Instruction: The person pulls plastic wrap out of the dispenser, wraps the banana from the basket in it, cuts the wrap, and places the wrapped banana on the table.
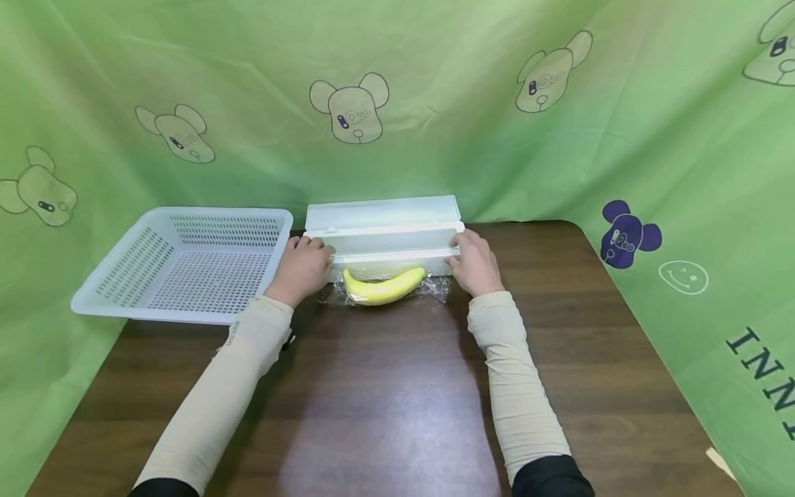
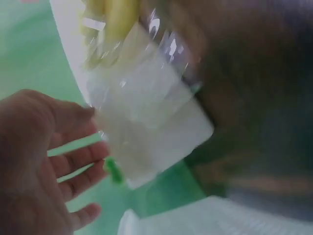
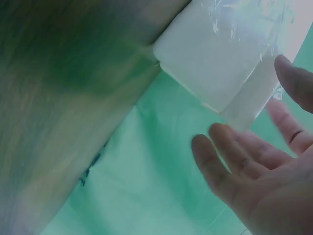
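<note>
A long white box (image 1: 397,241) lies with its hinged lid raised at the back. My left hand (image 1: 304,266) holds its left end, the thumb at the front edge and the other fingers spread behind in the left wrist view. At the right end, my right hand (image 1: 477,262) grips the corner between thumb and fingers. A yellow banana (image 1: 384,287) lies against the front of the box, with crinkled clear plastic film (image 1: 438,288) around it. Beside the left fingers in the left wrist view is a small green piece (image 2: 113,170), blurred.
To the left stands a white perforated plastic basket (image 1: 180,316) near the left forearm. Both hands work above a brown wooden table (image 1: 385,386). Green printed cloth (image 1: 435,159) hangs behind and along both sides.
</note>
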Demonstrator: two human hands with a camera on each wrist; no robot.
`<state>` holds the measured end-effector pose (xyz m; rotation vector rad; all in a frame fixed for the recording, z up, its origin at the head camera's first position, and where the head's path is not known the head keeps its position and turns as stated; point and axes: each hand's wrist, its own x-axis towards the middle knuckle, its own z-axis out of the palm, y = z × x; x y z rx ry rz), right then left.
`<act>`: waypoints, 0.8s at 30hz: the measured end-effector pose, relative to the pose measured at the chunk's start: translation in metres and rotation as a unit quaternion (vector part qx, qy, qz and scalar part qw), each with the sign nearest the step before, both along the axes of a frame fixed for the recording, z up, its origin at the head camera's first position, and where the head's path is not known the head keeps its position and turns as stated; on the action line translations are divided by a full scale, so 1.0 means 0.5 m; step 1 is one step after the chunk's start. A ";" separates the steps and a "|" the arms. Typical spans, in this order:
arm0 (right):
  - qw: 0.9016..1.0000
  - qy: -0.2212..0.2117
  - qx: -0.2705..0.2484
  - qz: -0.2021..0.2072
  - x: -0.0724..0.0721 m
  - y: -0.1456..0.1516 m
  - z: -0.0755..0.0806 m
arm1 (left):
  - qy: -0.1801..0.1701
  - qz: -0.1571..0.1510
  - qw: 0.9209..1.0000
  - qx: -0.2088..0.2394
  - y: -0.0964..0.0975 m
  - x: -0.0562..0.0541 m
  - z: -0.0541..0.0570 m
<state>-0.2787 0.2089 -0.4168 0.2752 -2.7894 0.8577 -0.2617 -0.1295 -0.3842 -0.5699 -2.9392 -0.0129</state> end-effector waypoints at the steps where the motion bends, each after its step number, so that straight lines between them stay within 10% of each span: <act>1: 1.000 0.011 0.001 0.004 0.001 -0.003 0.000 | 0.015 -0.007 1.000 0.001 0.003 0.002 -0.006; 11: 0.999 0.023 -0.001 0.039 0.012 -0.012 0.022 | 0.188 -0.028 0.981 0.027 0.015 0.020 -0.058; 24: 0.999 -0.003 -0.036 0.040 0.063 0.013 0.048 | 0.124 -0.030 0.989 0.079 0.000 0.057 -0.046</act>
